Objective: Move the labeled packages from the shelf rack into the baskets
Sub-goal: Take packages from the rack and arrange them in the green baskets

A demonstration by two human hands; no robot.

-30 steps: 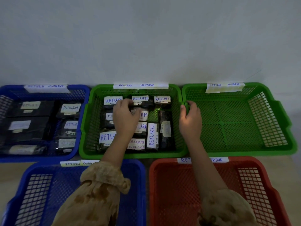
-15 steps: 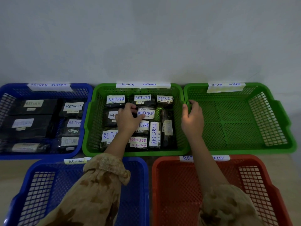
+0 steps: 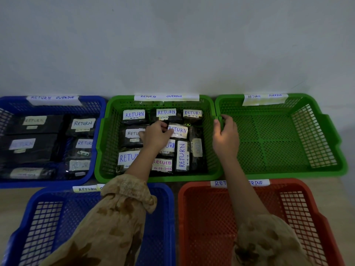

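My feed shows the left hand (image 3: 155,136) with fingers curled onto the left edge of a dark package (image 3: 178,130) labelled RETURN. It pinches that package, which sits tilted in the middle of the centre green basket (image 3: 107,143). The right hand (image 3: 226,139), to the right of that grip, has its thumb and curled fingers clamped over the left rim of the empty green basket (image 3: 326,143), where it touches the centre one.

Nearest me, under the left forearm and its patterned sleeve (image 3: 123,208), I see an empty blue basket (image 3: 38,217). Under the right forearm is a red basket (image 3: 307,217), also empty.

Around the pinched package lie more dark packages (image 3: 134,115) with white RETURN labels. Three are in a row just beyond the fingers, and others lie beside and below the wrist, partly hidden by it. Well left of the grip, a second blue basket (image 3: 48,182) holds further labelled packages (image 3: 82,123), dim in shadow.

Beyond the grip, a paper strip (image 3: 166,97) reading RETURN OVERDUE is taped to the centre basket's far rim. Behind it stands a plain wall (image 3: 172,45).
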